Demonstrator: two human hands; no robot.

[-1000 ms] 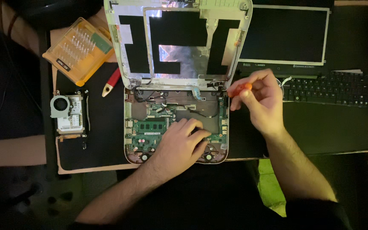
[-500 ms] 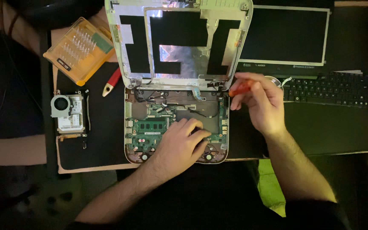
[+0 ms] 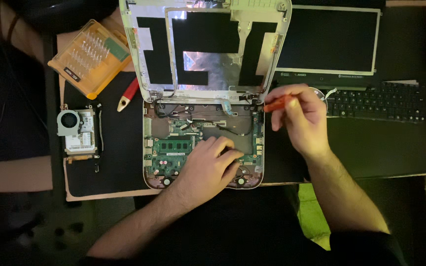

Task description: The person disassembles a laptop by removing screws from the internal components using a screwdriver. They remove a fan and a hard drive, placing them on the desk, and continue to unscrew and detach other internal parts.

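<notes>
A small opened laptop (image 3: pixel 154 170) lies in front of me with its green circuit board (image 3: pixel 171 150) bare and its white lid shell (image 3: pixel 205 49) tipped up at the back. My left hand (image 3: pixel 210 165) rests flat on the lower right part of the board. My right hand (image 3: pixel 299 116) holds an orange-handled screwdriver (image 3: pixel 275 103) at the laptop's right hinge corner. The screwdriver's tip is hidden by the hinge area.
An orange case of screwdriver bits (image 3: pixel 89 56) sits at the back left, with a red-handled tool (image 3: pixel 128 94) beside it. A removed fan and drive (image 3: pixel 78 132) lie at the left. A loose screen panel (image 3: pixel 329 42) and a detached black keyboard (image 3: pixel 375 101) are at the right.
My right hand with the screwdriver has shifted slightly up and back toward the hinge corner. My left hand has stayed on the board.
</notes>
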